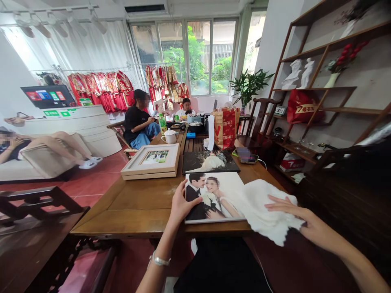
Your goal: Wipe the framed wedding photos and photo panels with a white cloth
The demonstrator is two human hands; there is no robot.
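Observation:
A large wedding photo print [214, 197] lies at the near edge of the long wooden table [143, 203]. My left hand [180, 205] grips its left edge, fingers curled over the border. My right hand [293, 213] rests flat, fingers spread, on a white cloth [265, 209] that covers the print's right side and hangs off the table edge. A second, darker photo print [209, 162] lies just beyond the first.
Stacked light wood picture frames [151, 161] sit to the left of the prints. A phone [247, 156], a red paper bag [226, 128], a white teapot [170, 136] and tea things stand farther back. Two people sit at the far end; another lies on a sofa [36, 160]. Shelves [320, 89] line the right wall.

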